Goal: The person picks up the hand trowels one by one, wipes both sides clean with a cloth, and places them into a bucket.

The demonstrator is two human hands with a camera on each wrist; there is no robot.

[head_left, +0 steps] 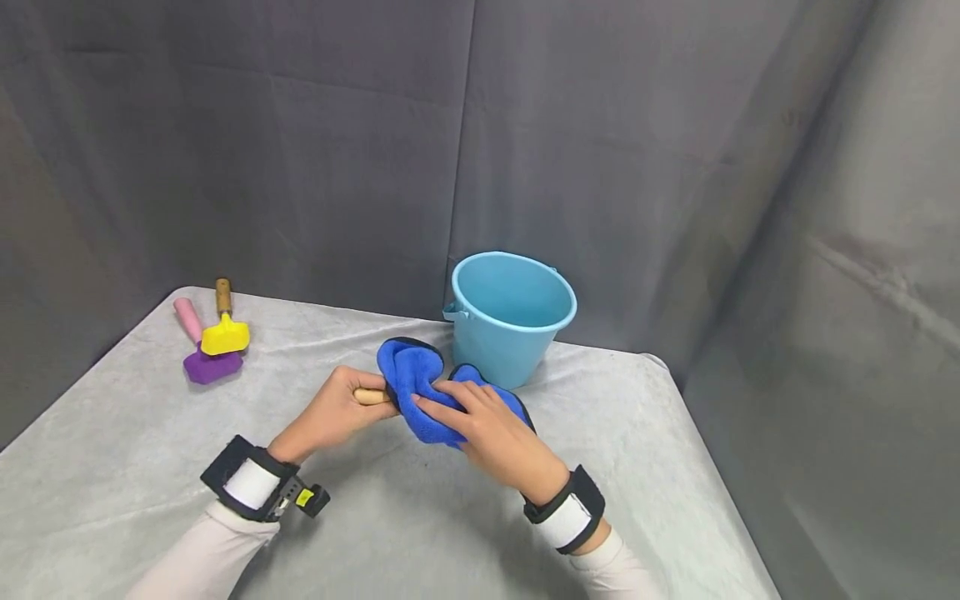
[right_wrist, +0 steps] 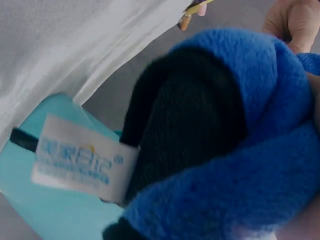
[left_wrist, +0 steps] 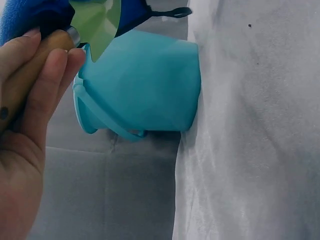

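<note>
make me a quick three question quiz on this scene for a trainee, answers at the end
1. What does the left hand grip, and by which part?
2. True or false: the yellow shovel lies partly over the purple shovel.
3. The blue cloth in the right hand is edged in: a) white b) black c) red

Key:
1. The green-bladed tool, by its wooden handle.
2. True.
3. b

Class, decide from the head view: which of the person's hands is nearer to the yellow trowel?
Left. The left hand, gripping a wooden handle, is to the right of the yellow trowel; the right hand, holding the blue cloth, is farther right.
</note>
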